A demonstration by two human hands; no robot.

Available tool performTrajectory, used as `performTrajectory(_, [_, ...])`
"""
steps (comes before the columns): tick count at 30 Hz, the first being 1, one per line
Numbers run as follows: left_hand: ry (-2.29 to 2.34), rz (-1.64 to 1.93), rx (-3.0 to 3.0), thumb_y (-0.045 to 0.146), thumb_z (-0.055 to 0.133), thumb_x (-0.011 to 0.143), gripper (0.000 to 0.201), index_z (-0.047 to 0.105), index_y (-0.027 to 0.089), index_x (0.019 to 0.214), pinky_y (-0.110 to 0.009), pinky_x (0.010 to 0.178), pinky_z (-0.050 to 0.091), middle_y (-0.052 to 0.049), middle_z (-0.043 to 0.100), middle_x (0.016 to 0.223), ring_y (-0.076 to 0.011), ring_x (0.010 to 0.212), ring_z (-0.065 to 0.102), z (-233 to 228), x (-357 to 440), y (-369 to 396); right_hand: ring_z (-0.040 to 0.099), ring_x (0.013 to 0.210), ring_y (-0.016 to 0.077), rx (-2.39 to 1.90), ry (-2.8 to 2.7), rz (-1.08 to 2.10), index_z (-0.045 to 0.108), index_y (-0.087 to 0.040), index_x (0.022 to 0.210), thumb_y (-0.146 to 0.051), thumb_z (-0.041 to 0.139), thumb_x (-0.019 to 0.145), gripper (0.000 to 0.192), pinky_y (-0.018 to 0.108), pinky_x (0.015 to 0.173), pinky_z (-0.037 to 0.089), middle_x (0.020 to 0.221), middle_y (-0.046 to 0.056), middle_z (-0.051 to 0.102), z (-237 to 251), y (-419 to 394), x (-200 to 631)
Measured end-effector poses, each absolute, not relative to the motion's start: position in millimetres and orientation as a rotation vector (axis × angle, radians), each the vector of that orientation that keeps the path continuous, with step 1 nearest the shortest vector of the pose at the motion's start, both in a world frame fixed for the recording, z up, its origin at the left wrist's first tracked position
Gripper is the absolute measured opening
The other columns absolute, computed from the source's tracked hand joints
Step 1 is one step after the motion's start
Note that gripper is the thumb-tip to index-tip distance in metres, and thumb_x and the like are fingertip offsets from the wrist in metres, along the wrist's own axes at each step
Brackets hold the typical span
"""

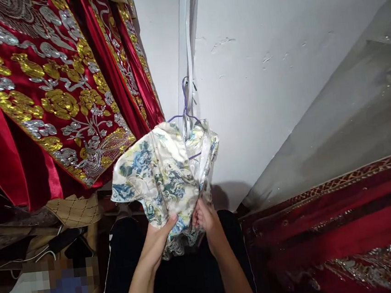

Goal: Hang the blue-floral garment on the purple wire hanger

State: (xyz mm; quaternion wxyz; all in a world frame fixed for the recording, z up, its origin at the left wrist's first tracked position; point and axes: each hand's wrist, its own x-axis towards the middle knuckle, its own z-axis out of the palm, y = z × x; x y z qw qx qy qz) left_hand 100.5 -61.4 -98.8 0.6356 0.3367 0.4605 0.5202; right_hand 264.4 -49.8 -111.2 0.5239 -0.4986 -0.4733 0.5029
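Red cloth [37, 88] fills the upper left, heavy with gold and silver embroidery, hanging in folds down toward a cluttered corner. Under it sits a tan quilted piece [73, 211], and lower still a white cable [16, 264] trails across dark odds and ends; part of that corner is blurred out and cannot be read.

Centre now: a floral garment [164, 177], cream with blue and yellow-green flowers, hangs bunched on a purple hanger [186, 113] whose hook rises against a pale strip running up the white wall [277, 65]. A thin clear plastic cover [205, 154] clings round the garment's right side. The red cloth sits just beside the garment on the left, edges nearly meeting.

Both forearms come up from the bottom of the view over black trousers [181, 281]. The left hand [161, 237] is cupped under the lower hem, thumb up over the fabric, fingers closed on the garment. The right hand [205, 219] is just beside it, knuckles facing up, fingers pinched tight into a gather of fabric and plastic at the bottom edge. The two hands are almost touching.

Right side: a grey sheet [352, 117] slopes down the wall, and below it more red fabric [345, 229] with a gold-patterned border lies spread across the lower right.
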Motion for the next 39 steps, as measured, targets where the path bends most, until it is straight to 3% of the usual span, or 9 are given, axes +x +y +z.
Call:
performTrajectory(6, [1.051,1.139,0.797,0.04,0.081,0.079,0.076,0.05,0.02,0.146,-0.047,0.12,0.035,-0.014,0.059,0.145,-0.0319,0.139,0.05,-90.9,88.0,-71.1,0.046,0.047,0.0112,-1.117,-0.897,1.319,0.053,-0.021,0.07,-0.066,0.063,0.084,0.048,0.025,0.045,0.03,0.055,-0.002,0.054,-100.5,-51.0,253.8])
performTrajectory(11, [1.01,1.127,0.757,0.039,0.085,0.075,0.079,0.052,0.02,0.144,-0.05,0.121,0.034,-0.014,0.064,0.138,-0.0324,0.135,0.055,-92.5,92.1,-72.2,0.032,0.041,0.0069,-0.977,-0.732,1.47,0.052,-0.021,0.071,-0.048,0.066,0.086,0.034,0.024,0.042,0.018,0.05,-0.006,0.046,-98.8,-53.9,259.3])
performTrajectory(21, [1.128,1.269,0.721,0.037,0.079,0.081,0.059,0.058,0.02,0.134,-0.048,0.117,0.039,-0.014,0.065,0.133,-0.031,0.131,0.058,-115.5,80.3,-56.9,0.026,0.04,0.0082,-0.819,-0.785,1.567,0.043,-0.022,0.053,-0.031,0.054,0.082,0.033,0.027,0.047,0.02,0.039,-0.006,0.036,-101.6,-62.0,263.1])
performTrajectory(24, [1.371,1.536,0.846,0.036,0.078,0.08,0.056,0.057,0.019,0.129,-0.054,0.114,0.041,-0.015,0.063,0.131,-0.0327,0.128,0.058,-128.1,85.3,-52.4,0.025,0.038,0.0083,-0.896,-0.849,1.566,0.042,-0.022,0.053,-0.03,0.052,0.083,0.032,0.027,0.045,0.017,0.038,-0.006,0.037,-100.7,-64.4,256.3])
performTrajectory(28, [1.677,2.027,1.414,0.027,0.081,0.077,0.061,0.053,0.023,0.131,-0.055,0.116,0.035,-0.014,0.05,0.141,-0.0323,0.135,0.047,-139.2,104.0,-57.5,0.025,0.038,0.0083,-0.885,-0.81,1.571,0.041,-0.022,0.054,-0.029,0.051,0.084,0.033,0.027,0.045,0.018,0.038,-0.006,0.036,-99.4,-66.9,244.3])
performTrajectory(33, [1.128,1.516,1.908,0.017,0.055,0.097,0.027,0.059,0.023,0.123,-0.038,0.098,0.05,-0.009,0.064,0.116,-0.0219,0.111,0.062,-134.8,124.1,-55.6,0.027,0.039,0.0086,-0.869,-0.792,1.483,0.041,-0.022,0.055,-0.029,0.05,0.088,0.035,0.027,0.046,0.021,0.039,-0.006,0.038,-97.9,-68.7,237.9])
performTrajectory(39, [0.805,1.19,1.706,0.026,0.05,0.101,0.018,0.06,0.021,0.114,-0.03,0.092,0.048,-0.006,0.064,0.105,-0.0182,0.1,0.061,-111.3,130.5,-40.2,0.028,0.038,0.009,-0.876,-0.85,1.34,0.04,-0.023,0.055,-0.033,0.05,0.091,0.038,0.027,0.046,0.022,0.039,-0.006,0.038,-99.5,-70.0,251.3])
